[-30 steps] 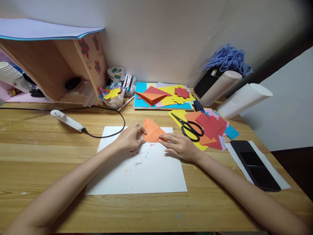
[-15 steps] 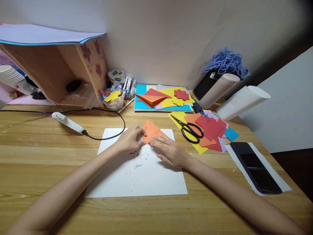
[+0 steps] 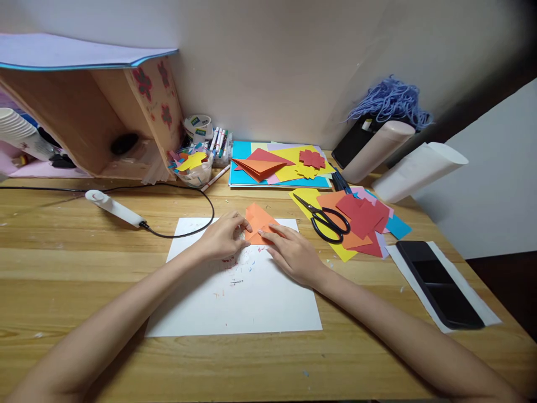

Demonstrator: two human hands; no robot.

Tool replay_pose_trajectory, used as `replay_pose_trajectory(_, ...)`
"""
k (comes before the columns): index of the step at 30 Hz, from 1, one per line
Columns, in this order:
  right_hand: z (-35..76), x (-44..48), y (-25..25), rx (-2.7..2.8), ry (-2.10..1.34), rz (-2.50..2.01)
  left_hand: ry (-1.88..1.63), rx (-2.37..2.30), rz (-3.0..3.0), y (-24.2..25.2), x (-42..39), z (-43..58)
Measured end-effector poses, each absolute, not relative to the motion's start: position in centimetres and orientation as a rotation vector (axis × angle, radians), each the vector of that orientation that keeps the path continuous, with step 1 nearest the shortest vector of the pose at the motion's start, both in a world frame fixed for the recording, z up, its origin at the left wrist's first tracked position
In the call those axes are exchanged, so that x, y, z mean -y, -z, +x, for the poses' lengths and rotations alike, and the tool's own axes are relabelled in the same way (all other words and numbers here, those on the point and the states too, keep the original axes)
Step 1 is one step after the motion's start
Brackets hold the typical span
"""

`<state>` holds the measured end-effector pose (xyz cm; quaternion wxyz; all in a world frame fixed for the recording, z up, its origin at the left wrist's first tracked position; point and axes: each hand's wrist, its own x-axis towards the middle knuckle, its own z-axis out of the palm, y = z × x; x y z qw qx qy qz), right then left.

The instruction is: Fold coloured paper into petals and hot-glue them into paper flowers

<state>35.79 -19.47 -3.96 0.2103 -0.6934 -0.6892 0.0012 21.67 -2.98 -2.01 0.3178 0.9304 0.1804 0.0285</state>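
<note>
An orange piece of folded paper [image 3: 257, 217] lies on the upper part of a white sheet [image 3: 251, 302] with coloured marks. At its left edge my left hand [image 3: 224, 235] is closed, thumb and fingers pinching the paper. My right hand [image 3: 296, 254] rests over the paper's right side, fingers stretched out and fingertips pressing on a fold near the middle. Its palm and fingers hide part of the right side of the paper.
Black-handled scissors [image 3: 325, 218] lie on coloured paper scraps [image 3: 363, 221] to the right. Beyond are a stack of coloured paper [image 3: 243, 182] and a tub of scraps [image 3: 195, 173]. A phone [image 3: 438, 285] lies far right; a white corded device [image 3: 113, 207] lies left.
My right hand's fingers have drawn together and slid slightly over the orange paper. Less of the paper's right corner shows now. My left hand has kept its place.
</note>
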Motion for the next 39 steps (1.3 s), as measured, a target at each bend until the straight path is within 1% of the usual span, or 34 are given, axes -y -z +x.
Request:
replay_pose_trajectory(5, 36.3, 19.6, 4.3, 1.854, -0.005, -1.952, -0.113, -0.435, 2.393, 2.2, 2.7, 21.5)
replay_pose_trajectory(12, 36.1, 19.7, 4.4, 1.966, 0.058, -1.671, -0.366, -0.555, 2.381, 3.4, 3.3, 21.6)
replay_pose_trajectory(18, 35.6, 19.5, 4.0, 1.984, -0.013, -1.550, -0.536, -0.720, 2.477, 3.2, 4.9, 21.5)
replay_pose_trajectory(20, 35.7, 19.5, 4.0, 1.958, -0.039, -1.555, -0.499, -0.792, 2.530, 2.9, 5.3, 21.4)
replay_pose_trajectory(24, 35.9, 19.5, 4.2, 1.906, -0.093, -1.563, -0.283, -0.863, 2.572, 2.4, 5.9, 21.0)
replay_pose_trajectory(29, 36.2, 19.4, 4.1, 1.794, -0.098, -1.530, -0.274, -0.790, 2.485, 2.4, 5.8, 21.2)
replay_pose_trajectory(34, 36.6, 18.9, 3.5, 1.715, -0.057, -1.681, -0.250, -0.629, 2.264, 2.4, 5.7, 21.7)
replay_pose_trajectory(36, 36.7, 18.8, 3.2, 1.713, -0.063, -1.708, -0.316, -0.544, 2.205, 2.1, 6.0, 21.8)
replay_pose_trajectory(39, 36.7, 19.1, 2.6, 1.651, -0.033, -1.670, -0.547, -0.446, 2.209, 1.2, 6.4, 21.6)
